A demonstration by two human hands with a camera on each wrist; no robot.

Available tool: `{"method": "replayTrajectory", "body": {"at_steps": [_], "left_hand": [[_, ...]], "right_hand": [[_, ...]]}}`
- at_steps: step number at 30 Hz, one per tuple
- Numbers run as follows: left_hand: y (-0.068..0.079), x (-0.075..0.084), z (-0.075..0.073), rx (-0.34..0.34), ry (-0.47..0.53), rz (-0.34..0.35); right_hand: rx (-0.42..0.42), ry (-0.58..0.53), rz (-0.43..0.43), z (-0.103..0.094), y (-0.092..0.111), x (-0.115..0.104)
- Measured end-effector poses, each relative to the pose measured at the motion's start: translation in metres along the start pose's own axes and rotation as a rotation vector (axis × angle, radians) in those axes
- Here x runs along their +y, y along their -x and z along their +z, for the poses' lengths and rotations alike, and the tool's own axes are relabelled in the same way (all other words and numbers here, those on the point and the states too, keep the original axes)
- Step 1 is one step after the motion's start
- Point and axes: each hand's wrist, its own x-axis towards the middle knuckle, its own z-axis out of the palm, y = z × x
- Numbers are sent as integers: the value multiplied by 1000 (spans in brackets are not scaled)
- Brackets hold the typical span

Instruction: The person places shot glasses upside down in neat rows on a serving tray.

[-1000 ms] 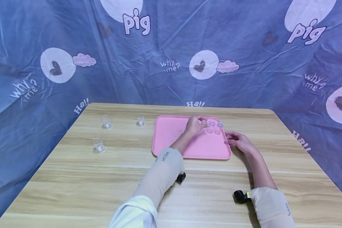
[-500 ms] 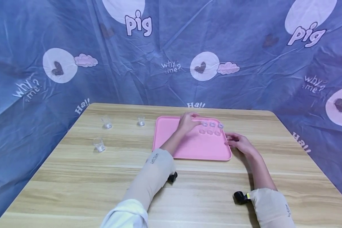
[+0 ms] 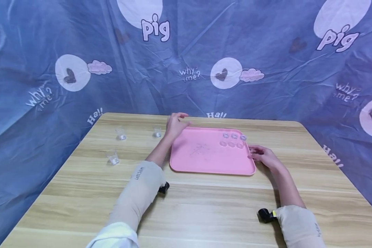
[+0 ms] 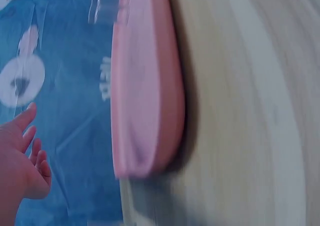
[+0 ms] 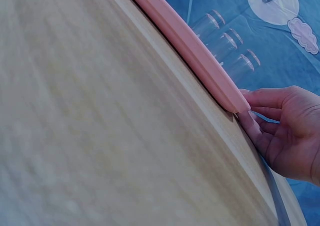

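Observation:
My left hand (image 3: 176, 125) is raised by the far left corner of the pink tray (image 3: 204, 162), fingers spread apart and holding nothing. In the left wrist view, this hand (image 4: 22, 158) shows off to the side of the tray. At the tray's right rim, my right hand (image 3: 264, 156) grips the edge; the right wrist view shows its thumb (image 5: 251, 128) low and a finger above the rim. Three clear small cups (image 3: 231, 140) stand upside down in a row at the tray's far right. Left of the tray, one upright clear cup (image 3: 157, 131) is nearest my left hand.
Two more upright clear cups, one farther back (image 3: 120, 133) and one nearer (image 3: 113, 157), stand on the left of the wooden table (image 3: 204, 206). A blue printed cloth (image 3: 127, 79) hangs behind the table and along its sides.
My left hand has let go of the leftmost cup in the tray and moved left to the far left corner. The right hand stays on the tray's right rim.

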Motion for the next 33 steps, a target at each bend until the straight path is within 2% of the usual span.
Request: {"method": "replayTrajectory", "body": {"at_steps": [7,15,19,24,28,33], "left_hand": [[-7,-28,-32,52,-50,-109],[-6,-60,-50,44,-64,-205],[-4,-69,-55,-1,-59,-248],[0,-77,-56,-58,-32,-246],[4,-85,-55,-69,-15,-224],[9,-94,-52,-74,-12,-244]], "right_hand": [[4,3,-3,-4,0,3],[4,-12,5,-5,0,5],[2,0,8,-4,0,6],[6,-2,3,-2,-1,6],[-1,-14,-10,-1,-2,5],[-7,-25,-8,0,-2,4]]}}
